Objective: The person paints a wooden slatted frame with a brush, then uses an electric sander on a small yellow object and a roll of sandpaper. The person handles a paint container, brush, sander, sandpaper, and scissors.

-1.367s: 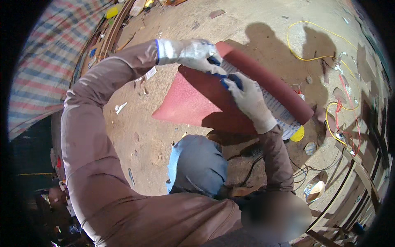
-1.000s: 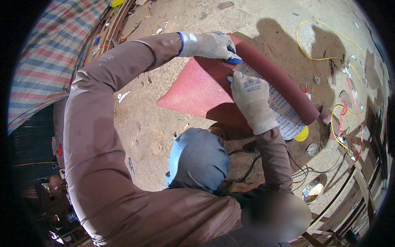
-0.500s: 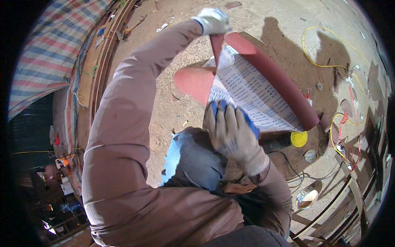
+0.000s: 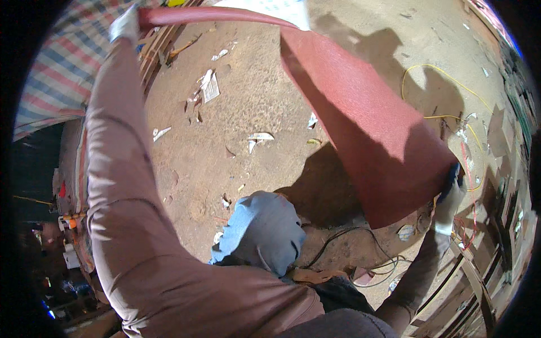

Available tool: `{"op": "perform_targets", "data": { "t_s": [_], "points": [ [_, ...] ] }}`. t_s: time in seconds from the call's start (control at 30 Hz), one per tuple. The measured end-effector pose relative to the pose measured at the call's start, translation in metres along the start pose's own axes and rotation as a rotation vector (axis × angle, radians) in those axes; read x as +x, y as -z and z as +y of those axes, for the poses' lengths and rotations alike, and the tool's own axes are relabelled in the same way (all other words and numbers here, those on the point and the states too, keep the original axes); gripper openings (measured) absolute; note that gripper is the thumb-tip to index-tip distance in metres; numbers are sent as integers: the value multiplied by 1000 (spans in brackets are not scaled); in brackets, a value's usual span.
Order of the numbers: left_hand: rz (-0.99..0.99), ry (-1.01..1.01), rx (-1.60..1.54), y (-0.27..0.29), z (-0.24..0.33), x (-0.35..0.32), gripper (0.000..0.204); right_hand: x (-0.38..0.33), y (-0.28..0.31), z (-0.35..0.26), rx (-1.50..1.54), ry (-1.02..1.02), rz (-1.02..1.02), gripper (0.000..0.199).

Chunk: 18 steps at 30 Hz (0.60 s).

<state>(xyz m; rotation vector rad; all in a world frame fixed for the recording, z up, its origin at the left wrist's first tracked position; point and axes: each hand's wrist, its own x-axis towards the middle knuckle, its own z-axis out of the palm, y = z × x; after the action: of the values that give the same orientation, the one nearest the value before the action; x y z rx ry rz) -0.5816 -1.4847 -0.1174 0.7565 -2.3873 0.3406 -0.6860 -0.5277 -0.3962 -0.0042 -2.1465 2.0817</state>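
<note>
A long sheet of red sandpaper stretches between my hands, its white printed backing showing at the top edge. My left hand, in a pale work glove, is raised far out at the upper left and closed on the narrow, folded-looking end. On the right, my right hand, in a glove with a blue palm, grips the sheet's near right corner. The wide red part hangs tilted above the ground and casts a dark shadow. Part of the sheet runs out of view at the top.
My bent knee in worn blue-grey cloth is below the sheet. Paper scraps litter the dirt ground. A yellow cable and a black cord lie at right, near wooden slats. A striped tarp hangs at left.
My hands have spread wide apart, the left going out to the upper left, the right to the lower right. The sandpaper has swung from curled, backing up, to stretched, red side showing.
</note>
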Motion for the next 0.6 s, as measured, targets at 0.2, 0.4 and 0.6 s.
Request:
{"op": "perform_targets", "data": {
  "t_s": [0.2, 0.4, 0.6],
  "points": [
    [-30, 750, -993, 115, -175, -137, 64, 127, -71, 53, -340, 79, -35, 39],
    [74, 1079, -837, 124, -241, -314, 60, 210, -115, -8, -814, 236, 63, 41],
    [211, 1428, -629, 133, -248, -497, 56, 279, 8, 1, -899, 106, 410, 52]
  ]
}}
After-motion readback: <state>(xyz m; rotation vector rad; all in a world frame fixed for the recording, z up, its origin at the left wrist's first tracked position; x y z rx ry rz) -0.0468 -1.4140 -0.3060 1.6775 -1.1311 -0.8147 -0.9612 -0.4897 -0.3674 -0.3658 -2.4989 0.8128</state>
